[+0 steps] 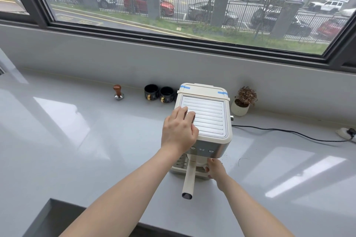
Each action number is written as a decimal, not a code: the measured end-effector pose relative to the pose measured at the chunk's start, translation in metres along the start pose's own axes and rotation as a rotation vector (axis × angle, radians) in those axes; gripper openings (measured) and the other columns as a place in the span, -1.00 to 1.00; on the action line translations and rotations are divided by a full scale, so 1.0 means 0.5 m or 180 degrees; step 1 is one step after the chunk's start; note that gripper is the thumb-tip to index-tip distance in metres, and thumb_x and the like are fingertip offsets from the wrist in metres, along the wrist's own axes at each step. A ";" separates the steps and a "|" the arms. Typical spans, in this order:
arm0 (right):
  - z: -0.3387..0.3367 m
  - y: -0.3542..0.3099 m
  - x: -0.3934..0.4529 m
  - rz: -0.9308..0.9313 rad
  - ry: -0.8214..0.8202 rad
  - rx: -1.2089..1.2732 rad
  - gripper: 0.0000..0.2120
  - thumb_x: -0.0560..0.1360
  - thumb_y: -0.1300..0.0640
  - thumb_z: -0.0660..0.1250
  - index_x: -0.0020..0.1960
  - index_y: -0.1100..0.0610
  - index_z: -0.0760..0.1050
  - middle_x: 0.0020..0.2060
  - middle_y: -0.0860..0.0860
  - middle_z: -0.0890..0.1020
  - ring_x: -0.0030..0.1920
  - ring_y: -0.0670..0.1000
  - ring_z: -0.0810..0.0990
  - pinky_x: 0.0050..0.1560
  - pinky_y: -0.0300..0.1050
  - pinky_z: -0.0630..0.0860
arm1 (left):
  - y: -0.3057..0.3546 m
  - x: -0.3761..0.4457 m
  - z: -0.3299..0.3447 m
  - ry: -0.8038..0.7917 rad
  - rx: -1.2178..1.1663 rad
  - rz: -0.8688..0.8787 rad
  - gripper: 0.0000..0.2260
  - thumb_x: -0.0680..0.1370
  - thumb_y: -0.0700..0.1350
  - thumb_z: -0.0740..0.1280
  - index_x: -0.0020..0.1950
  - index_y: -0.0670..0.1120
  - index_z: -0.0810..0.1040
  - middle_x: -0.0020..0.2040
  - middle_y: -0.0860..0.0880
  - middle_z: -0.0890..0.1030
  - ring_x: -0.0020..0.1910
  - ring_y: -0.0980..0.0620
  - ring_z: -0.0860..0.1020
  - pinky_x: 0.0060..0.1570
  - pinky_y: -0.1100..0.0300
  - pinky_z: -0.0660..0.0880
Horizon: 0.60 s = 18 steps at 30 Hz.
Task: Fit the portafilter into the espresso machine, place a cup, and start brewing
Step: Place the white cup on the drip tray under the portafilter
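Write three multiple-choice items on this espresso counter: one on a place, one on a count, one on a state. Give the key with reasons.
1. Where does the tamper stand?
A. left of the black cups
B. on the machine
C. beside the plant

2. How many black cups are by the wall?
A. one
B. two
C. four

3. What is the left hand doing?
A. lifting a cup
B. pressing flat on the espresso machine top
C. holding the tamper

Key: 1 A, it stands left of both cups; 2 B, a pair stands side by side; 3 B, its palm lies on the ribbed top while the right hand is at the portafilter.
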State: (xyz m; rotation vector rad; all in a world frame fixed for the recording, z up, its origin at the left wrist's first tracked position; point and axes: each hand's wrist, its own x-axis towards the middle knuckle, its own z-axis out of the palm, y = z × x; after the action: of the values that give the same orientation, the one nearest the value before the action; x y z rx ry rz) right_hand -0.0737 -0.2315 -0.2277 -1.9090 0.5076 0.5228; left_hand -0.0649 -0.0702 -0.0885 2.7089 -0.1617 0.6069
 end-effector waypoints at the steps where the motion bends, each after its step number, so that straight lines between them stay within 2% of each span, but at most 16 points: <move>1: 0.001 -0.002 0.003 0.0011 -0.0007 0.0002 -0.80 0.51 0.14 0.04 -0.24 0.13 0.35 -0.44 0.02 0.38 -0.37 0.03 0.28 -0.26 -0.06 0.22 | 0.000 0.000 0.000 0.0006 0.0003 -0.0001 -0.66 0.40 -0.04 0.09 0.05 -0.05 0.55 0.15 -0.02 0.57 0.22 -0.06 0.45 0.03 0.02 0.48; 3: 0.002 -0.006 0.010 0.0077 -0.0003 0.0044 -0.81 0.50 0.15 0.08 -0.25 0.14 0.36 -0.45 0.02 0.39 -0.38 0.02 0.29 -0.27 -0.06 0.22 | 0.001 0.000 0.000 0.0012 0.0008 0.0000 -0.66 0.40 -0.04 0.09 0.05 -0.05 0.55 0.14 -0.02 0.57 0.22 -0.06 0.45 0.03 0.02 0.47; 7: 0.010 -0.018 0.015 0.0233 -0.0085 0.0335 -0.78 0.53 0.06 0.17 -0.27 0.10 0.32 -0.43 -0.01 0.41 -0.43 -0.05 0.34 -0.38 -0.23 0.26 | 0.001 0.001 -0.001 -0.0009 0.0013 -0.0001 -0.65 0.41 -0.04 0.09 0.08 -0.04 0.54 0.17 -0.02 0.57 0.24 -0.05 0.44 0.07 0.03 0.47; 12: 0.024 -0.028 0.011 0.0320 -0.0126 0.0487 -0.80 0.47 0.04 0.21 -0.27 0.09 0.30 -0.44 -0.02 0.42 -0.45 -0.05 0.37 -0.35 -0.23 0.33 | 0.002 0.000 -0.002 -0.0010 0.0023 0.0006 -0.65 0.41 -0.05 0.09 0.10 -0.04 0.54 0.18 -0.03 0.57 0.24 -0.06 0.45 0.07 0.03 0.48; 14: 0.024 -0.030 0.007 0.0255 -0.0136 0.0497 -0.82 0.42 0.02 0.26 -0.25 0.10 0.35 -0.40 0.00 0.46 -0.38 -0.01 0.41 -0.25 -0.18 0.39 | 0.002 0.000 -0.001 -0.0007 0.0023 0.0000 -0.66 0.41 -0.05 0.10 0.08 -0.04 0.54 0.17 -0.03 0.57 0.24 -0.06 0.45 0.06 0.03 0.48; 16: 0.020 -0.027 0.002 0.0156 -0.0131 0.0426 -0.81 0.34 -0.02 0.33 -0.22 0.11 0.46 -0.31 0.04 0.56 -0.28 0.06 0.53 -0.13 -0.11 0.47 | 0.002 0.000 -0.001 -0.0004 0.0026 -0.0009 -0.67 0.41 -0.05 0.10 0.07 -0.04 0.54 0.16 -0.02 0.57 0.23 -0.06 0.45 0.05 0.03 0.49; 18: 0.015 -0.024 -0.001 0.0031 -0.0091 0.0361 -0.76 0.36 -0.03 0.38 -0.08 0.12 0.56 -0.17 0.08 0.67 -0.13 0.11 0.62 -0.09 -0.10 0.51 | 0.002 0.000 -0.001 0.0007 0.0024 -0.0018 -0.68 0.40 -0.06 0.10 0.05 -0.04 0.54 0.15 -0.02 0.57 0.23 -0.05 0.45 0.04 0.03 0.49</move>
State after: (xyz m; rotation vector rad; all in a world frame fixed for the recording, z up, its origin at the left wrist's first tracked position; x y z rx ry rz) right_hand -0.0682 -0.2201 -0.2214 -1.7894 0.5175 0.5165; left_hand -0.0653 -0.0711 -0.0877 2.7149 -0.1516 0.6102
